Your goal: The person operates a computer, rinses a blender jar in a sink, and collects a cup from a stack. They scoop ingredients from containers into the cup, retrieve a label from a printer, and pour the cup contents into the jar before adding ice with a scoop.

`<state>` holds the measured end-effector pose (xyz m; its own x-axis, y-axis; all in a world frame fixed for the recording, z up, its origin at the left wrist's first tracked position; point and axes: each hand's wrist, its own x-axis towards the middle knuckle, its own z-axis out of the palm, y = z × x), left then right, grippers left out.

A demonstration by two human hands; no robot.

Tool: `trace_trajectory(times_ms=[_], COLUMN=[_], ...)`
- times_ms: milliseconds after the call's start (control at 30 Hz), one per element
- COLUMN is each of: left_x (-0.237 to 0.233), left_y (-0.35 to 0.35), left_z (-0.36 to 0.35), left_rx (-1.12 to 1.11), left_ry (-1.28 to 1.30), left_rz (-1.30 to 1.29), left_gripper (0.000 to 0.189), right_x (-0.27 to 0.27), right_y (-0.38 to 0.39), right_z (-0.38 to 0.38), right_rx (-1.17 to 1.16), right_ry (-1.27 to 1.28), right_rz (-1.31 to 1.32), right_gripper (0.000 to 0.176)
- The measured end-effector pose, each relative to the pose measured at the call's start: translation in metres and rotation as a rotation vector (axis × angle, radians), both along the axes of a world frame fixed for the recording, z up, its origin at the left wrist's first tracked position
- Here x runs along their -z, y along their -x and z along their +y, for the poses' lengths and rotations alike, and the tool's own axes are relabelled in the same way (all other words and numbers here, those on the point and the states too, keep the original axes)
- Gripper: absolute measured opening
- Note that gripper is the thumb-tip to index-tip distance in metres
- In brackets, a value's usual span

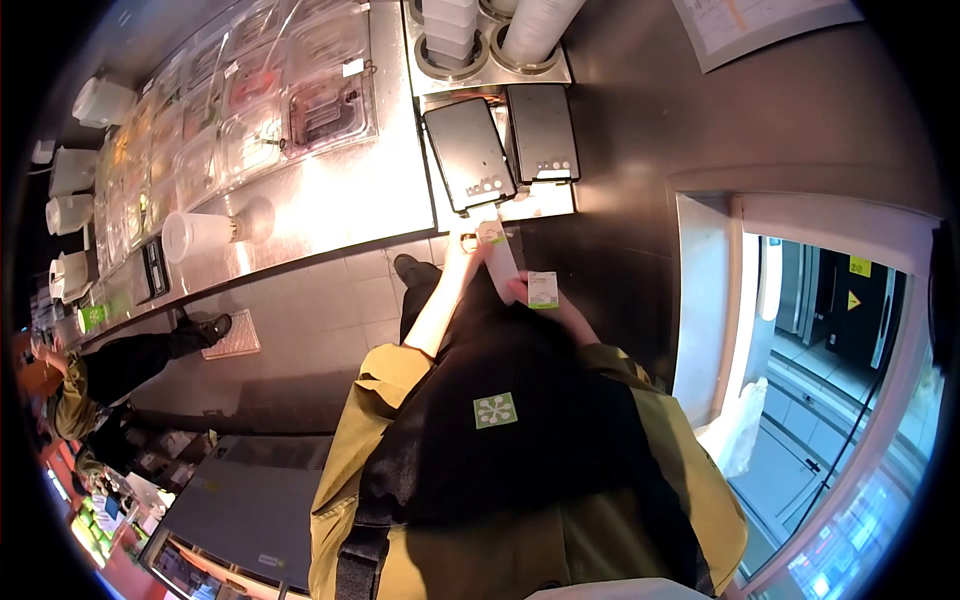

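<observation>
My left hand (464,250) is closed at the upper end of a long white label strip (500,262) with green print, right under the front of a black label printer (467,155). The strip runs down to my right hand (522,290), whose fingers are bent around its lower end. A white label (542,289) with a green edge stands out beside the right fingers, held in that hand. A second black label printer (543,130) is to the right of the first.
Stacked white cups (535,30) stand in round holders behind the printers. Lidded clear containers (325,110) cover the steel counter (385,190) at left, with a white tub (190,237) near its edge. Another person (110,375) is at far left. A glass-fronted opening (800,330) lies right.
</observation>
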<state>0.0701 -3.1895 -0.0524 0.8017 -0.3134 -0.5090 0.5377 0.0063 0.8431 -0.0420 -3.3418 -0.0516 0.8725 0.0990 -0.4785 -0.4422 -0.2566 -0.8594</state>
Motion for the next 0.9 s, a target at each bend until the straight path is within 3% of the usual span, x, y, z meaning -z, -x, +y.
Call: trace_trajectory(times_ms=[100, 133, 267, 367, 500, 667, 900], left_x=[0.014, 0.020, -0.010, -0.006, -0.012, -0.018, -0.024], left_y=[-0.001, 0.001, 0.001, 0.003, -0.005, -0.008, -0.018], left_z=[0.001, 0.002, -0.003, 0.002, 0.004, 0.007, 0.006], left_rx=[0.055, 0.064, 0.041, 0.153, 0.110, 0.228, 0.337], left_ry=[0.000, 0.001, -0.019, -0.398, -0.358, -0.385, -0.329], left_rz=[-0.041, -0.055, -0.117, -0.525, -0.876, -0.887, -0.922], left_gripper=[0.033, 0.030, 0.019, 0.020, 0.015, 0.012, 0.011], right_x=[0.008, -0.013, 0.016, 0.027, 0.022, 0.015, 0.000], right_y=[-0.019, -0.035, -0.054, -0.055, -0.058, -0.062, -0.063], right_z=[0.007, 0.009, 0.015, 0.015, 0.018, 0.015, 0.008], right_rx=[0.273, 0.292, 0.374, 0.346, 0.383, 0.396, 0.368], right_ry=[-0.130, -0.216, -0.273, -0.232, -0.276, -0.227, -0.244], right_rz=[0.010, -0.084, -0.076, -0.074, -0.018, 0.124, 0.073], right_gripper=[0.021, 0.019, 0.013, 0.014, 0.015, 0.015, 0.014])
